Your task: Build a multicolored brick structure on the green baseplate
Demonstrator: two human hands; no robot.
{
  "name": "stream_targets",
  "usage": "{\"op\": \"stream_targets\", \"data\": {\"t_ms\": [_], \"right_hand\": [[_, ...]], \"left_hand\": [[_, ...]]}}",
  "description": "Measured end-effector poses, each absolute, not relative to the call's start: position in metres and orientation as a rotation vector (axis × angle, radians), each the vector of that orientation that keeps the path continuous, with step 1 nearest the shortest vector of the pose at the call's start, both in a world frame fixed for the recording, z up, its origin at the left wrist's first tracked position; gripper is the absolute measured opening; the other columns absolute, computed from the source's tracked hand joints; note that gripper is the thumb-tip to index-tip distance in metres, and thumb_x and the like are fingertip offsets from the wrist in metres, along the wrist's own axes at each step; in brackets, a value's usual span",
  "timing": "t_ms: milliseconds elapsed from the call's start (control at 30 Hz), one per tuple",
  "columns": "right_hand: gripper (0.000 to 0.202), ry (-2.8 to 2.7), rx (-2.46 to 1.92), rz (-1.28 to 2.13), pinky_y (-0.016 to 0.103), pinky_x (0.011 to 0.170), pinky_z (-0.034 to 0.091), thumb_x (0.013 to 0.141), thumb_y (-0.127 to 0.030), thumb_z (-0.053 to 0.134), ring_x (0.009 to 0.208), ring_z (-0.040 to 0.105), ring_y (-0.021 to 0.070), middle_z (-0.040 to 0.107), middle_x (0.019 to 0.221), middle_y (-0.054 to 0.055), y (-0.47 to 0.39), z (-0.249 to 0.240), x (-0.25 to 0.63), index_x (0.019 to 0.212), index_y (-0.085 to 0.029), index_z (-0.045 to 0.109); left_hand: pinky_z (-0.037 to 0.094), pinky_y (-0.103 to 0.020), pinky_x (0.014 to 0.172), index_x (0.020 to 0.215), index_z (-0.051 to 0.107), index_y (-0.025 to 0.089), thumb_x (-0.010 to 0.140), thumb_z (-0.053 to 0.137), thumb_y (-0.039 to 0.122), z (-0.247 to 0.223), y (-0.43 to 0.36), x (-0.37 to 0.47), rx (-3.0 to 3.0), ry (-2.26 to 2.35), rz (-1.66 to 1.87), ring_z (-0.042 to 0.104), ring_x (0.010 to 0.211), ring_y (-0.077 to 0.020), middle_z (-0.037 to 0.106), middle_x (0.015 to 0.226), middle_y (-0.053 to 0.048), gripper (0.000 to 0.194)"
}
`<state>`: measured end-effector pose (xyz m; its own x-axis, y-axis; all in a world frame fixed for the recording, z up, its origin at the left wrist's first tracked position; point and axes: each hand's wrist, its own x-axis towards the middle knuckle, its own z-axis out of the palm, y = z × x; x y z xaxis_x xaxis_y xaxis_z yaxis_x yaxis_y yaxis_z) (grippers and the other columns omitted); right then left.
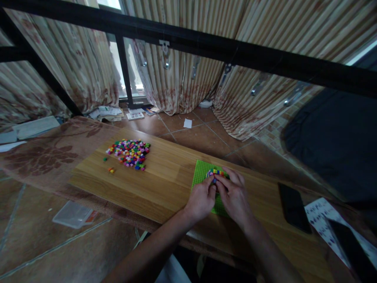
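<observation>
A green studded baseplate (201,169) lies on the wooden board, with small multicoloured toy bricks (217,172) built up on it in a row. Over the plate, my left hand (203,197) and my right hand (235,192) meet, fingertips nearly touching. Both hands are closed, thumbs and fingers pinching at the bricks, where a bit of blue shows between them. My hands cover much of the plate and the near side of the bricks. Further left on the board lies a loose pile of tiny coloured bricks (131,151), with a few strays beside it.
A dark phone-like slab (294,207) lies at the board's right, near a printed sheet (324,220) and another dark object (352,249). A black rail (188,33) crosses beyond the board, before curtains. A clear plastic container (72,214) sits on the tiled floor at left.
</observation>
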<state>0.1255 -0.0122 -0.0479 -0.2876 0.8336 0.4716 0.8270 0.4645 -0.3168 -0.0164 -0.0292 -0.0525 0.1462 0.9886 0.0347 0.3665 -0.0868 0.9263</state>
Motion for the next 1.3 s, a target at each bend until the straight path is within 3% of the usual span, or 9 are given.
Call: {"op": "stream_targets", "data": {"t_ms": [633, 933, 1167, 1300], "right_hand": [[0.035, -2.032, -1.418, 0.168, 0.053, 0.103, 0.040, 0.094, -0.032, 0.041, 0.126, 0.041, 0.0266, 0.049, 0.137, 0.010, -0.023, -0.055, 0.121, 0.119, -0.024, 0.064], [0.035, -2.052, -1.418, 0.134, 0.053, 0.103, 0.039, 0.095, -0.032, 0.041, 0.127, 0.040, 0.0267, 0.049, 0.137, 0.010, -0.021, -0.053, 0.122, 0.119, -0.024, 0.065], [0.035, -2.136, -1.428, -0.091, 0.054, 0.103, 0.038, 0.094, -0.025, 0.040, 0.128, 0.037, 0.0289, 0.049, 0.136, 0.012, -0.022, -0.057, 0.121, 0.120, -0.022, 0.063], [0.035, -2.214, -1.481, -0.243, 0.054, 0.101, 0.037, 0.093, -0.023, 0.042, 0.130, 0.035, 0.0326, 0.048, 0.138, 0.014, -0.025, -0.055, 0.119, 0.121, -0.018, 0.062]], "left_hand": [[0.054, -0.030, 0.076, 0.131, 0.052, 0.022, 0.091, 0.041, 0.024, -0.056, -0.033, -0.013, 1.479, 1.243, 1.012, 0.066, 0.086, -0.0175, 0.072, 0.094, -0.003, 0.042], [0.051, -0.025, 0.062, 0.132, 0.051, 0.018, 0.092, 0.039, 0.027, -0.063, -0.029, -0.009, 1.385, 1.133, 1.006, 0.061, 0.065, -0.0138, 0.069, 0.079, -0.001, 0.043], [0.055, -0.033, 0.078, 0.132, 0.053, 0.021, 0.089, 0.043, 0.022, -0.061, -0.029, -0.009, 1.448, 1.208, 1.039, 0.066, 0.087, -0.0187, 0.072, 0.095, -0.004, 0.044], [0.054, -0.033, 0.080, 0.132, 0.053, 0.022, 0.088, 0.043, 0.021, -0.060, -0.028, -0.011, 1.446, 1.228, 1.023, 0.065, 0.089, -0.0191, 0.072, 0.096, -0.004, 0.045]]}}
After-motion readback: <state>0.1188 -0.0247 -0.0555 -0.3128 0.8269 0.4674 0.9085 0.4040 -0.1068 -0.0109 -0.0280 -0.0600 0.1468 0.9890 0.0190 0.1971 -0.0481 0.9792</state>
